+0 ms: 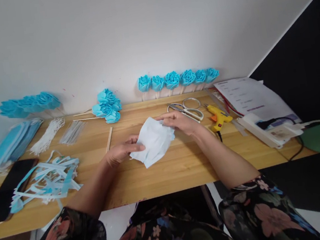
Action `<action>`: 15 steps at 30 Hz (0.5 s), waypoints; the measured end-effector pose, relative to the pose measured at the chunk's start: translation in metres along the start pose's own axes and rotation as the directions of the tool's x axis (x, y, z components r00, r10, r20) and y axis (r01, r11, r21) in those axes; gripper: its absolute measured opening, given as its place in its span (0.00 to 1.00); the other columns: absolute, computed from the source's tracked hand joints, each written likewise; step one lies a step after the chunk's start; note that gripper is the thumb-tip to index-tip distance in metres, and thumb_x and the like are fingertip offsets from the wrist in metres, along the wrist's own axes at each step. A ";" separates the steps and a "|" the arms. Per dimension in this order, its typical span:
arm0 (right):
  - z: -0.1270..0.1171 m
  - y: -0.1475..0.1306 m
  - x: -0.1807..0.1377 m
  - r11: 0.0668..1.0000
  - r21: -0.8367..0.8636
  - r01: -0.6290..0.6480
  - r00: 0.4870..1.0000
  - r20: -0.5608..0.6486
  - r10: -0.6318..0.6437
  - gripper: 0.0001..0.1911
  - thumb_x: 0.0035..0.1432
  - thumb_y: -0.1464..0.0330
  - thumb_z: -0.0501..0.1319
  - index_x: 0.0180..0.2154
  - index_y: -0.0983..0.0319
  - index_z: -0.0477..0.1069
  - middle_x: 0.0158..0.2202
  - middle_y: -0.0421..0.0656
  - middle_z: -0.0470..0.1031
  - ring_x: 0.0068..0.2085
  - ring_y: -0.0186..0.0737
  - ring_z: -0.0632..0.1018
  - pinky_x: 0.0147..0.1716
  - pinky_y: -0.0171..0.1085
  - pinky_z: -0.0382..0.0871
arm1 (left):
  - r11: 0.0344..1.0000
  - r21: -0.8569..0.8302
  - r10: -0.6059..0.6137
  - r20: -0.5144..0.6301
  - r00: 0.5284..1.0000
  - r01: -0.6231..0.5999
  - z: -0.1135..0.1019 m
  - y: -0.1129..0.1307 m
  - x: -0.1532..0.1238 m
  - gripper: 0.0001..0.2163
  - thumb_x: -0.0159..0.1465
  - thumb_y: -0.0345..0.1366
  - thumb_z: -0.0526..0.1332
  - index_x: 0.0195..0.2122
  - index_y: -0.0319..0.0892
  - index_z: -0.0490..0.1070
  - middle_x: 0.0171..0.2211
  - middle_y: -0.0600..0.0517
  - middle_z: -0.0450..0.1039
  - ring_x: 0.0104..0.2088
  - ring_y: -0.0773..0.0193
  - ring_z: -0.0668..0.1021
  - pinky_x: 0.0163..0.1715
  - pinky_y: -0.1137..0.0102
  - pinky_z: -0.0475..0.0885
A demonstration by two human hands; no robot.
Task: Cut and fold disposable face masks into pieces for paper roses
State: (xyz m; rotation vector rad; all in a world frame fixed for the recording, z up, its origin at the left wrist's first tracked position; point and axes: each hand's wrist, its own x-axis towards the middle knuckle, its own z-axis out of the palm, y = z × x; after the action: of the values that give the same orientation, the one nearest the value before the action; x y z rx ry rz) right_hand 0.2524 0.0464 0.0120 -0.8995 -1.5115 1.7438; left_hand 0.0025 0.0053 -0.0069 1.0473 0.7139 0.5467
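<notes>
Both hands are working over the middle of the counter (168, 182), holding one pale, thin sheet (153, 144) between them, just above the wood. Left hand (122, 150) is pinching the sheet's lower left edge, thumb lying on top, fingers going behind. Right hand (180, 122) is gripping the upper right edge, thumb pressing on the near face; some fingers are hiding behind the sheet, exact grip can't be told. Sheet is bulging and creasing between the hands, bluish frill showing at its right edge. A pale stick (109, 139) is lying near the left hand. Scissors (187, 110) are resting just beyond the right hand, and a yellow glue gun (219, 118) is lying to their right. Farther right, a white power strip (268, 130) is sitting in front of a printed paper (255, 96). Along the wall, six blue flowers (172, 80) are standing in a row; a blue flower cluster (106, 105) is lying left of them, more blue blooms (31, 104) are leaning at far left. Left side is also holding blue masks (10, 147), white cords (47, 135), thin strips (73, 132), a tangle of trimmings (51, 179) and a dark phone (6, 193), the trimmings partly overlapping the phone.
</notes>
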 end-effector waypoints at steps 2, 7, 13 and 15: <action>0.000 0.000 0.002 0.999 -0.025 -0.033 0.999 -0.028 0.032 0.22 0.42 0.52 0.75 0.32 0.62 0.79 0.28 0.40 0.79 0.27 0.33 0.74 0.28 0.33 0.65 | 0.998 -0.031 0.046 -0.107 0.993 -0.050 -0.005 0.001 0.006 0.14 0.47 0.41 0.74 0.29 0.36 0.78 0.21 0.52 0.75 0.18 0.70 0.71 0.18 0.76 0.62; 0.004 0.008 0.013 0.990 0.076 0.120 0.947 -0.307 -0.091 0.19 0.43 0.55 0.74 0.29 0.61 0.73 0.24 0.35 0.73 0.24 0.30 0.69 0.26 0.32 0.61 | 0.911 -0.230 0.215 -0.447 0.868 -0.344 -0.010 0.003 0.020 0.15 0.55 0.43 0.70 0.38 0.38 0.79 0.33 0.47 0.82 0.33 0.59 0.82 0.33 0.69 0.77; 0.004 0.011 0.017 0.967 0.118 0.225 0.889 -0.430 -0.154 0.21 0.42 0.54 0.74 0.29 0.60 0.70 0.27 0.35 0.72 0.28 0.31 0.69 0.30 0.32 0.61 | 0.876 -0.266 0.274 -0.409 0.870 -0.401 -0.002 0.004 0.024 0.23 0.62 0.51 0.65 0.53 0.40 0.75 0.51 0.44 0.80 0.56 0.49 0.78 0.54 0.58 0.75; 0.003 0.012 0.017 0.971 0.065 0.231 0.882 -0.435 -0.181 0.22 0.46 0.51 0.71 0.28 0.60 0.68 0.26 0.35 0.68 0.28 0.31 0.66 0.28 0.33 0.59 | 0.882 -0.187 0.305 -0.473 0.827 -0.432 -0.003 -0.001 0.027 0.22 0.60 0.47 0.68 0.51 0.39 0.76 0.49 0.44 0.80 0.54 0.50 0.79 0.54 0.59 0.74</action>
State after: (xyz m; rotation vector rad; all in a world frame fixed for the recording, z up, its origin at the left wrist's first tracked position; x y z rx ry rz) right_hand 0.2398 0.0578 -0.0009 -0.9485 -1.1583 1.3548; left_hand 0.0181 0.0259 -0.0164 0.7946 0.7878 1.2204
